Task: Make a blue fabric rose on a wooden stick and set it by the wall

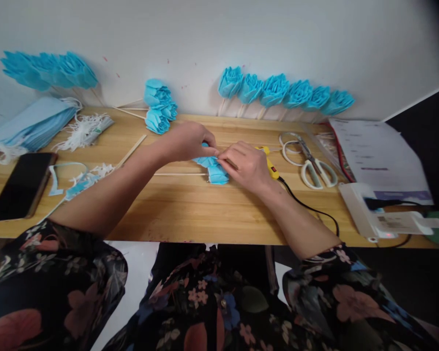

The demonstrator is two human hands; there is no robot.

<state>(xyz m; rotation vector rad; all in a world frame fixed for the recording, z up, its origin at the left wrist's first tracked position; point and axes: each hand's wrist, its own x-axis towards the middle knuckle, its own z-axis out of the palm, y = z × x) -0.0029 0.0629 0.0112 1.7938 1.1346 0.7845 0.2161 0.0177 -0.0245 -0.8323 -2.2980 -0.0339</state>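
Note:
My left hand (186,140) and my right hand (246,166) meet at the middle of the wooden table (190,209), both pinched on a blue fabric flower piece (214,168). That piece sits at the end of a thin wooden stick (175,174) lying flat and pointing left. Fingers of both hands are curled over the blue material, hiding part of it. A yellow glue gun (272,168) lies just behind my right hand, its black cord trailing right.
Finished blue flowers (285,91) lean on the wall, more at the left (51,70) and centre (160,107). White-handled scissors (316,168), papers (376,156) and a power strip (373,219) sit right. A phone (22,185), blue masks (32,124) and scraps (82,130) lie left.

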